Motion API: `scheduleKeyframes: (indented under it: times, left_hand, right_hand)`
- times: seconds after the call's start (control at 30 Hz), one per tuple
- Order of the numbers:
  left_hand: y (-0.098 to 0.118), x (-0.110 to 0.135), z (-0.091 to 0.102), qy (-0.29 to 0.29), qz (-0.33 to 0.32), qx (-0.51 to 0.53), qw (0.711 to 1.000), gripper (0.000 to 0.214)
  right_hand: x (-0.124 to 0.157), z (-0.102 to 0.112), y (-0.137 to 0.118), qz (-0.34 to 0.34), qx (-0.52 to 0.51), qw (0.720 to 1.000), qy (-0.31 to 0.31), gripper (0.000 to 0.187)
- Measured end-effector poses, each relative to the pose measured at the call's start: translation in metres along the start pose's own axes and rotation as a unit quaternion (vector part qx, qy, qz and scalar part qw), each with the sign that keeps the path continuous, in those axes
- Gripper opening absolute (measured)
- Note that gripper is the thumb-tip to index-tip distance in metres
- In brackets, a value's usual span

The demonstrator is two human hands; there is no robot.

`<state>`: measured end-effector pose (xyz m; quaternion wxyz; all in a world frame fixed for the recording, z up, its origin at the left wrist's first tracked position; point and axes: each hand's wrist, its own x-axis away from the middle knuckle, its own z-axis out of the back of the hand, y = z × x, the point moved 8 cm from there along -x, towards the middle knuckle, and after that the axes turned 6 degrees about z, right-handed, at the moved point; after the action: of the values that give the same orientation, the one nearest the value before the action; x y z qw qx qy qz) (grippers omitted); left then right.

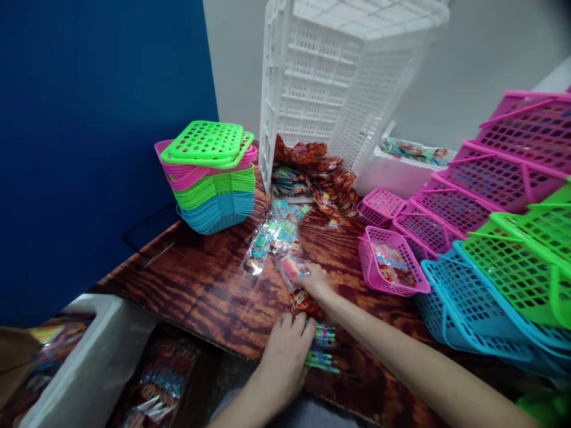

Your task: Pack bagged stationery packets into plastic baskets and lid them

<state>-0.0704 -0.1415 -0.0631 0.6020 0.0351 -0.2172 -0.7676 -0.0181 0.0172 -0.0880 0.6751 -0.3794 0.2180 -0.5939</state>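
Note:
My right hand (pixel 316 282) pinches a clear packet (pixel 291 267) with a pink piece inside, just above the table. Close below it lies a red-haired cartoon figure packet (pixel 301 300); whether the two are one packet I cannot tell. My left hand (pixel 288 348) rests on the table with its fingers stretched forward, their tips beside that figure. Slim green and blue sticks (pixel 323 356), perhaps pencils, show at the left hand's right side, partly hidden by it. Beyond both hands are several clear packets with blue and green contents (pixel 279 235).
A white crate (pixel 321 77) stands tipped, with heaped red packets (pixel 321 172) at its mouth. Stacked baskets (pixel 214 196) stand at the left. A pink basket (pixel 368 267) holding packets and more pink, blue and green baskets (pixel 468 309) crowd the right. A foam box (pixel 84 356) sits lower left.

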Motion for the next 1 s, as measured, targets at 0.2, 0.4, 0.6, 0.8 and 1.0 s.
scheduleKeyframes:
  times: [0.2, 0.4, 0.6, 0.8, 1.0]
  left_hand:
    - [-0.003, 0.003, 0.000, -0.006, 0.013, -0.004, 1.000, 0.076]
    - [-0.010, 0.016, 0.011, 0.018, -0.012, 0.000, 1.000, 0.068]
    - [-0.017, 0.020, 0.008, 0.017, 0.038, 0.030, 0.999, 0.072]
    - [-0.024, 0.023, 0.006, 0.060, 0.074, 0.075, 0.993, 0.075]
    - [-0.027, 0.015, 0.001, 0.004, 0.076, 0.074, 0.994, 0.080]
  right_hand:
    - [0.010, -0.009, -0.032, 0.086, 0.127, 0.986, -0.069, 0.031]
    - [0.056, 0.025, -0.046, 0.281, 0.292, 0.903, -0.143, 0.068]
    - [0.080, 0.027, -0.020, 0.313, 0.332, 0.881, -0.127, 0.104]
    - [0.083, 0.040, 0.004, 0.277, 0.291, 0.906, -0.133, 0.103]
    - [0.088, 0.043, 0.016, 0.298, 0.206, 0.917, -0.167, 0.081]
